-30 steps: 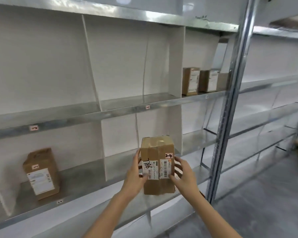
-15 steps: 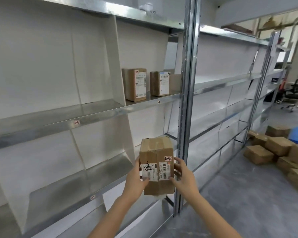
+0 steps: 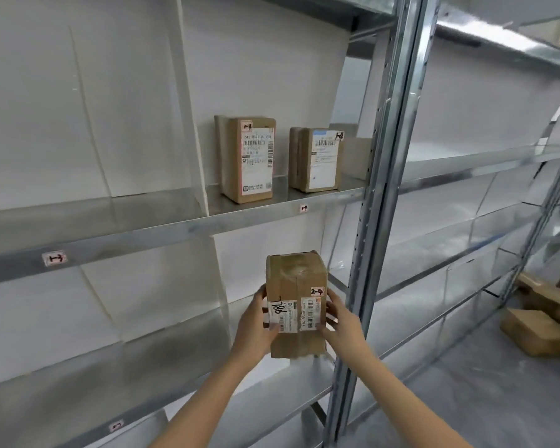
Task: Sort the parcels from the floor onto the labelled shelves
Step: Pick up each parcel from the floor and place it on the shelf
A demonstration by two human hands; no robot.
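the person holds one taped parcel up in front of the shelving, in the lower middle of the frame, upright and off any shelf. the left hand grips its left side, thumb laid on the front over the white shipping label. the right hand grips the right side the same way, fingers curled round the edge and thumb on the front. so the brown box is clamped between the two hands. a small tag near its upper right corner reads "2-4" in marker, and "98l" or something like it is scrawled sideways on the label.

above it, in the middle of the frame, a metal shelf carries two more brown boxes standing upright and apart. the taller box is on the left and the shorter box on the right, each with a handwritten "1-4" at the top. a sticker on that shelf's front edge reads "1-4" as well. further left on the same edge is another sticker, its writing too blurred for me to read. a white divider closes the left side of that bay. a steel upright runs top to bottom just right of the held box. at the lower right edge of the frame, loose boxes lie on the grey floor.
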